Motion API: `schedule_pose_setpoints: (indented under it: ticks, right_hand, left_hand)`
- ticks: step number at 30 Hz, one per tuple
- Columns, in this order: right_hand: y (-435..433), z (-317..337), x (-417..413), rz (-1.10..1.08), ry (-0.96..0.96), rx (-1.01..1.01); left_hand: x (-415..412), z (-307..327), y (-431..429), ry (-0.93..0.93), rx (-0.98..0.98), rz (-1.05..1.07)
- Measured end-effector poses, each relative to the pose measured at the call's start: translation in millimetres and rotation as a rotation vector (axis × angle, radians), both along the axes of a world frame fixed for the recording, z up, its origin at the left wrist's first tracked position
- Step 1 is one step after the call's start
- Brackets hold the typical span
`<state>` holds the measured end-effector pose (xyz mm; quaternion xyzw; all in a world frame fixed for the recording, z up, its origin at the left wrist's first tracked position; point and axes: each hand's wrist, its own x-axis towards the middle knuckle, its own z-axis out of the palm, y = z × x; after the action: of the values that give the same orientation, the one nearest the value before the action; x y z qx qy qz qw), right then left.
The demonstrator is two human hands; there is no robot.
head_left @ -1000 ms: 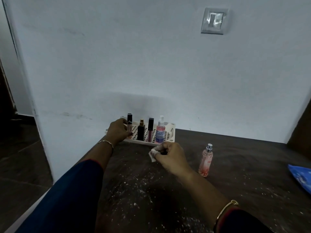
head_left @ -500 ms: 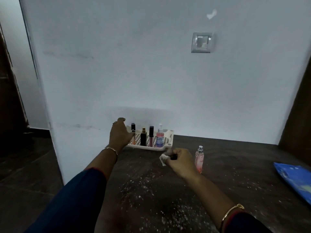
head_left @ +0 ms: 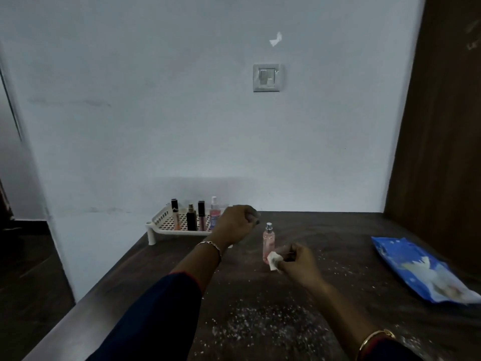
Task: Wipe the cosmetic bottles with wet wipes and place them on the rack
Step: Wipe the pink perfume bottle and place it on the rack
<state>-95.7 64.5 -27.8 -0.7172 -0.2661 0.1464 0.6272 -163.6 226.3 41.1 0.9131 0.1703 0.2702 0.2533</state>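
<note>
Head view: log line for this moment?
left hand: curled, empty | right hand: pinches wipe | pink bottle: upright on table | rack: holds four
</note>
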Motion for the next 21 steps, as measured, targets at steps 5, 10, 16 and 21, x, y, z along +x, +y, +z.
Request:
schedule_pose_setpoints:
  ticks: [5, 10, 16, 21]
  right_hand:
    - [-16.4, -7.3, 19.4, -0.027, 0.016, 0.008]
    - [-27.2, -8.3, 29.2, -0.074, 0.001, 0.035]
    - [-36.4, -8.4, 32.6, -0.104, -0.001, 0.088]
    - [-44.4, -6.7, 22.9, -0.128, 0.04, 0.14]
  left_hand:
    - [25.9, -7.8, -17.6, 0.111, 0.168, -0.01]
    - [38.0, -18.3, -23.6, 0.112, 0.175, 0.047]
    - [38.2, -24.8, -25.9, 0.053, 0.141, 0.097]
    - [15.1, -14.5, -38.3, -0.115, 0.087, 0.075]
